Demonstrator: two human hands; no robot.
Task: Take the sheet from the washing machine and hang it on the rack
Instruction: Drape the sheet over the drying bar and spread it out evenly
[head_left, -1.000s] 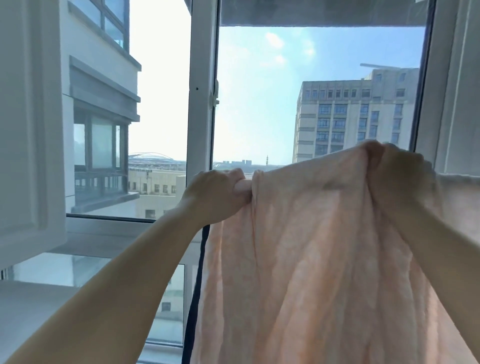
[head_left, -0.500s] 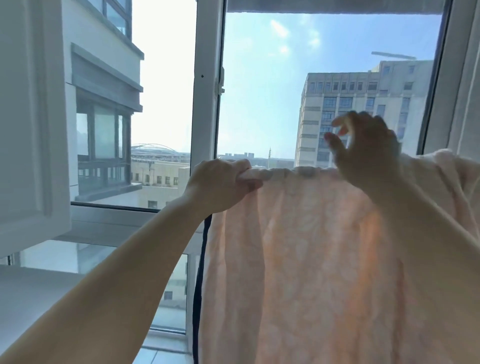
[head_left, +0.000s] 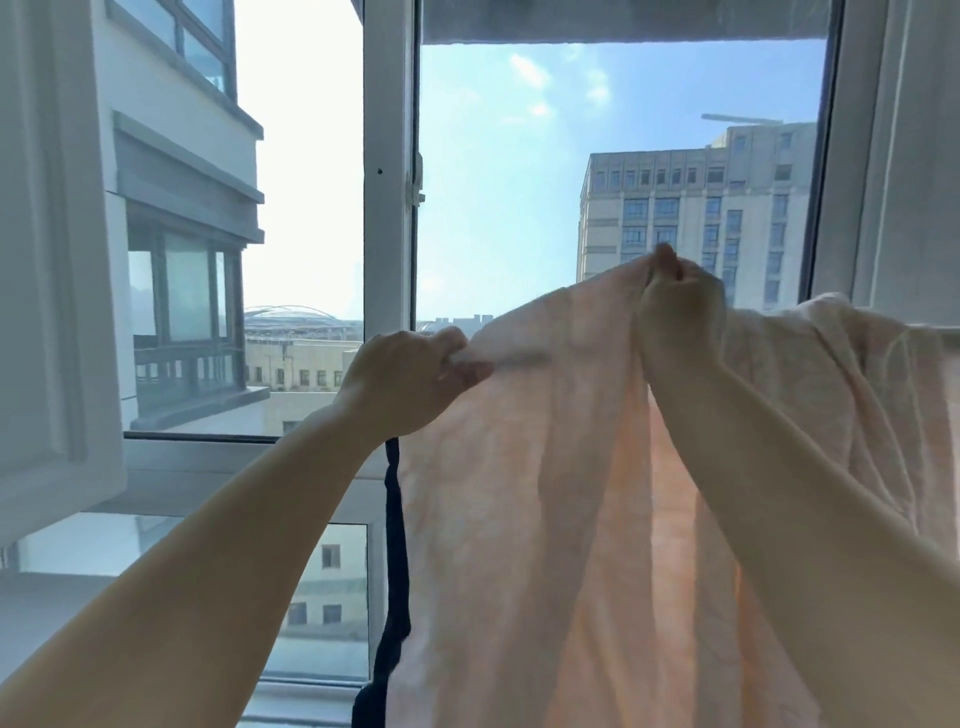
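Before the open window, the left hand (head_left: 410, 374) grips the pink sheet (head_left: 561, 519) by its top edge, fingers curled tight; the right hand (head_left: 680, 306) pinches a raised fold higher up. Further right the sheet drapes over the rack bar (head_left: 943, 332). Uneven pulling could drag that draped part off.

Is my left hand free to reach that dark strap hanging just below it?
Probably not yet: the left hand grips the sheet edge. The dark strap hangs unobstructed just beneath once it lets go.
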